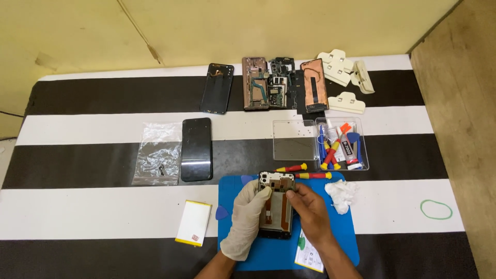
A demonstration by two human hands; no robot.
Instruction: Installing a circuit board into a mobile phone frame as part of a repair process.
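Presently, an opened smartphone [277, 206] with its back cover removed is held over a blue work mat [341, 232], which lies on a table covered with a black and white striped cloth [77, 212]. The left hand [247, 219], covered with a white glove, is closed around the left edge of the phone, with the fingers curled at its upper corner. The right hand [310, 212] is bare; its fingertips are pressed together at the upper right part of the phone, but it cannot be told if something small is pinched between them. Two screwdrivers with red and yellow handles [302, 172] are laid just above the phone, and a crumpled white tissue [341, 195] is placed to the right on the mat. A blue plastic pick [222, 213] is seen at the left edge of the mat, and a flat white and yellow battery [194, 222] is placed further left. A black phone screen [197, 149] and a clear plastic bag [158, 153] are put on the cloth behind. A transparent box with tools [343, 144] and its lid [294, 140] are set at the right. Several dismantled phone parts [268, 82] and white plastic clamps [343, 77] are arranged near the far edge. A green rubber band [436, 209] is lying well apart at the right.
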